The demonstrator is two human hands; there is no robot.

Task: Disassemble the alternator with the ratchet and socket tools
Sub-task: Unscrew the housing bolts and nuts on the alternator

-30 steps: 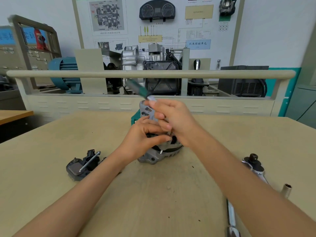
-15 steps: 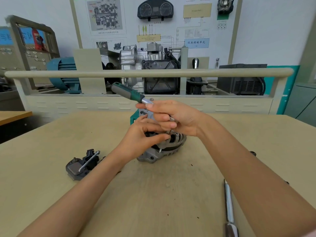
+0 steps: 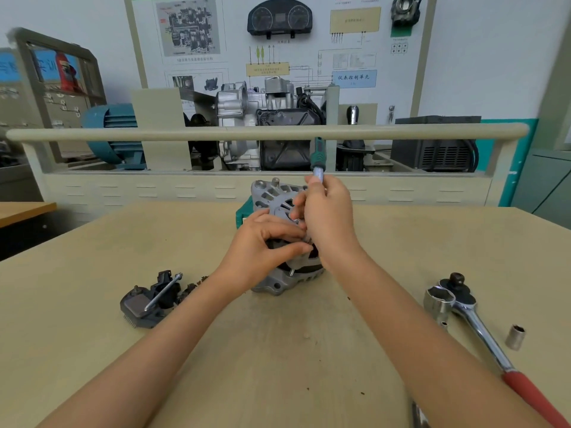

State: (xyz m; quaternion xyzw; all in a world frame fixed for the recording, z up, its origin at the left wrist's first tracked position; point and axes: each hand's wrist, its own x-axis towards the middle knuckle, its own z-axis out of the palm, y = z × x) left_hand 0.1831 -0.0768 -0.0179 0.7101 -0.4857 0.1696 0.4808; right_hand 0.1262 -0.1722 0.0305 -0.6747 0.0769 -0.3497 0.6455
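Note:
The grey alternator (image 3: 272,196) stands on the beige bench at the centre, its slotted housing tilted up toward me. My left hand (image 3: 262,245) grips the alternator's near side with curled fingers. My right hand (image 3: 327,217) is wrapped round a small ratchet with a green handle (image 3: 316,156); the handle points up and away, and its head is hidden at the alternator's face between my hands.
A removed black part with a long bolt (image 3: 151,299) lies at the left. At the right lie a large chrome ratchet with a red grip (image 3: 482,332), a big socket (image 3: 438,301) and a small socket (image 3: 515,336). A rail and engine display stand behind the bench.
My right hand has swung the green handle from pointing up-left to nearly upright. My right forearm shifted, uncovering the large ratchet and sockets. The left hand kept its hold.

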